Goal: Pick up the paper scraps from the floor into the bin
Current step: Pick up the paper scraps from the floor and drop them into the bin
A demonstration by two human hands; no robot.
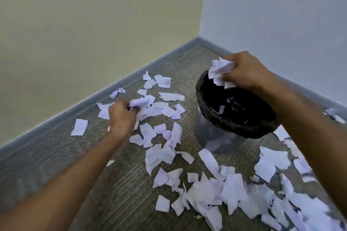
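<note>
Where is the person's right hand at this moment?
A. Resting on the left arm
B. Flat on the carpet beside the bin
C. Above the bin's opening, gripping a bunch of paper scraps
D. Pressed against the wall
C: the right hand grips crumpled paper scraps over the open mouth of the bin.

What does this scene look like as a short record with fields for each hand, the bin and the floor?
left hand: left hand grips white torn paper scraps low over the carpet
right hand: right hand holds a crumpled white paper bunch above the bin
bin: round bin with black liner, a few scraps inside
floor: grey-brown carpet, many loose white scraps scattered
</note>
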